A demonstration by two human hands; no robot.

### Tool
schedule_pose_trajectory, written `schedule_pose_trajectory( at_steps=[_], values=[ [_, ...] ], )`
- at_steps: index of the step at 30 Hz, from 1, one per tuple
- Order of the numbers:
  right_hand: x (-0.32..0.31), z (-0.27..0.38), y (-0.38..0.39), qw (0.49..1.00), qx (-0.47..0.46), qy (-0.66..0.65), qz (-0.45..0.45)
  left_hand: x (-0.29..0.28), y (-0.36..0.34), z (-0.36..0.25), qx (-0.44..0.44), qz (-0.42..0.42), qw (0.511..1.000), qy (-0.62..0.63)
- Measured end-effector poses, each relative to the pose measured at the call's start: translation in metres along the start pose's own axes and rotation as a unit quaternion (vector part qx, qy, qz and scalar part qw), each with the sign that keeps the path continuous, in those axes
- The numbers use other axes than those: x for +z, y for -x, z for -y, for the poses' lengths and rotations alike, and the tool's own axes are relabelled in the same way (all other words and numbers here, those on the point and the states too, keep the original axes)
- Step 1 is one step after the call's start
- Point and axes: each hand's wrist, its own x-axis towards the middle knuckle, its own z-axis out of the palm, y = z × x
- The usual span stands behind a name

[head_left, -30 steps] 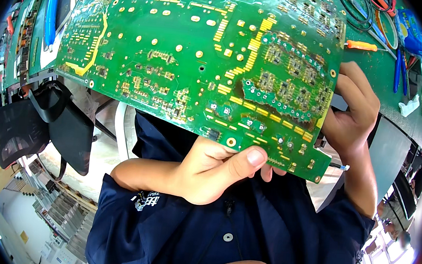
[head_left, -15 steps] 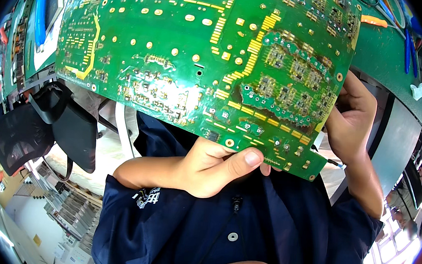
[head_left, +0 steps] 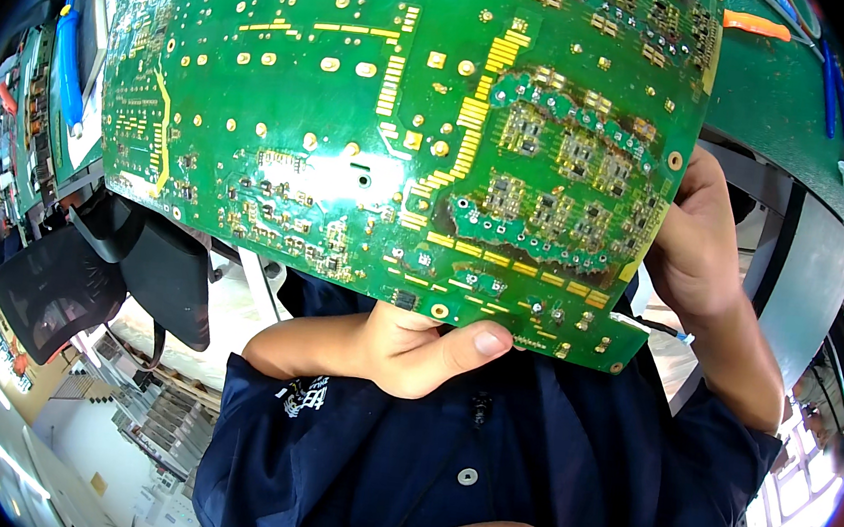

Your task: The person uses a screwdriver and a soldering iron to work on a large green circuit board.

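A large green circuit board [head_left: 374,129], solder side toward me with gold pads and small chips, fills the upper part of the view, close to the camera. My left hand [head_left: 415,348] grips its lower edge, thumb pressed on the near face. My right hand [head_left: 694,247] holds the board's right edge, fingers hidden behind it. Below the hands is my dark blue buttoned shirt [head_left: 484,470].
A green work mat [head_left: 787,105] at the upper right carries an orange-handled tool [head_left: 754,25] and blue-handled tools [head_left: 831,84]. A black chair [head_left: 90,275] stands at the left. More boards and a blue-handled tool [head_left: 68,62] lie at the upper left.
The board has come closer to the camera and now covers more of the view. Both hands keep the same grips on its edges.
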Motion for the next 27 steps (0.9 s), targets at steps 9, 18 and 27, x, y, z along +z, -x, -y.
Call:
schedule_pose_trajectory(
  at_steps=[9,18,27],
  values=[
    [-0.009,0.019,0.003,0.999,0.026,0.010,0.036,-0.003,-0.004,-0.003,-0.001,0.055,0.998,-0.043],
    [-0.003,0.021,0.003,0.998,-0.020,0.051,0.006,-0.006,-0.007,0.002,0.004,0.065,0.998,-0.018],
    [-0.010,0.016,0.002,0.995,-0.025,0.065,0.065,-0.013,0.000,0.007,0.004,0.071,0.997,-0.038]
  ],
)
